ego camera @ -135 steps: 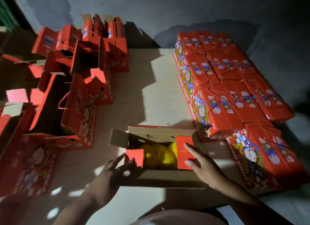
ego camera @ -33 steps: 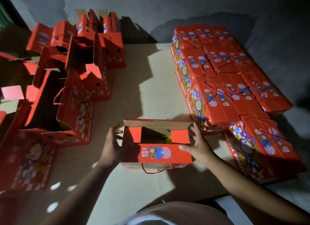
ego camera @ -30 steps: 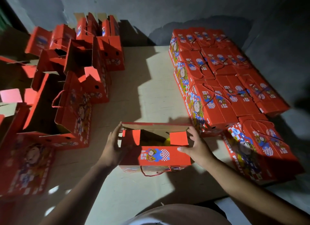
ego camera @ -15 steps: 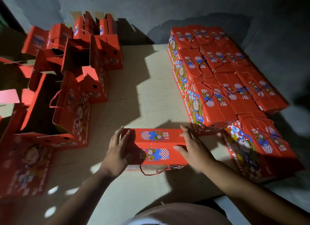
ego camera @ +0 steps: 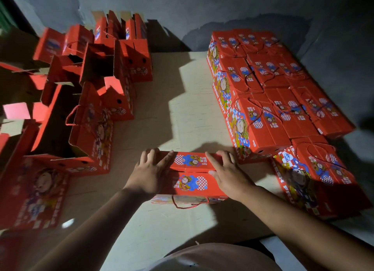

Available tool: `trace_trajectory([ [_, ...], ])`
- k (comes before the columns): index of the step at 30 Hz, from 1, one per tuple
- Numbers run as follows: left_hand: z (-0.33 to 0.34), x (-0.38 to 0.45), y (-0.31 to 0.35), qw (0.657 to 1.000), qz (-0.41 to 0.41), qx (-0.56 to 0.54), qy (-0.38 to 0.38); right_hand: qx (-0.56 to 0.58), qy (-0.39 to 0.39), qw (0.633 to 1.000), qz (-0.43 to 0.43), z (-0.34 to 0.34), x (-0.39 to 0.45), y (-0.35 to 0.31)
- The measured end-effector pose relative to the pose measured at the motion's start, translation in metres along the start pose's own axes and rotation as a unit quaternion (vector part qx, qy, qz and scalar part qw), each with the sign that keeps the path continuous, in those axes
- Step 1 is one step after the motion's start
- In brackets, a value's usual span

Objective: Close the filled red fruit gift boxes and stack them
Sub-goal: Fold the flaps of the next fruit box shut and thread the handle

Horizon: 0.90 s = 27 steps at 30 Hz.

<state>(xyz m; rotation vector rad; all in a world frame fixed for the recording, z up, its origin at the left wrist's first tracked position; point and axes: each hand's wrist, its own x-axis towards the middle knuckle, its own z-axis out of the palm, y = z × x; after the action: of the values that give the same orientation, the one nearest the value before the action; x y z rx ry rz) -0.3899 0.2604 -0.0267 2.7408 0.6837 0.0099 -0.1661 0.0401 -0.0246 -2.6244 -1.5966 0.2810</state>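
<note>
A red fruit gift box lies on the cardboard sheet in front of me, both top flaps folded flat, a red cord handle hanging over its near side. My left hand lies spread on the box's left end, fingers over the top. On its right end my right hand presses flat, fingers apart. A stack of closed red boxes fills the right side, with one more closed box at the near right.
Several open, unfolded red boxes stand and lean in a heap at the left. The tan cardboard sheet runs between the heap and the stack. A dark wall closes the back. A flat red box lies near left.
The box showed yellow fruit with its flaps open; the near flap, then the far flap, came down. Both hands now rest flat on the shut top.
</note>
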Motion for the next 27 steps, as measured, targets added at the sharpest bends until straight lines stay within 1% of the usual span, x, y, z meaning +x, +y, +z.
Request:
trace_trajectory([
  [3, 0.005, -0.008, 0.002, 0.999, -0.011, -0.029, -0.013, -0.004, 0.006, 1.000, -0.004, 0.003, -0.004, -0.001],
  [9, 0.009, -0.013, 0.005, 0.997, -0.022, -0.070, -0.005, 0.071, -0.012, 0.997, 0.004, 0.011, -0.014, -0.002],
  [17, 0.021, -0.048, -0.001, 0.995, 0.010, -0.092, 0.044, 0.067, 0.015, 0.998, -0.001, 0.017, -0.035, 0.000],
  [22, 0.030, -0.056, -0.003, 0.992, 0.006, -0.110, 0.054, 0.061, 0.002, 0.998, 0.005, 0.023, -0.037, -0.003],
  [25, 0.029, -0.054, -0.001, 0.987, -0.001, -0.150, 0.058, 0.068, -0.009, 0.998, -0.002, 0.021, -0.036, 0.000],
  [27, 0.031, -0.056, 0.001, 0.977, -0.025, -0.200, 0.064, 0.071, -0.018, 0.997, -0.010, 0.022, -0.037, 0.003],
])
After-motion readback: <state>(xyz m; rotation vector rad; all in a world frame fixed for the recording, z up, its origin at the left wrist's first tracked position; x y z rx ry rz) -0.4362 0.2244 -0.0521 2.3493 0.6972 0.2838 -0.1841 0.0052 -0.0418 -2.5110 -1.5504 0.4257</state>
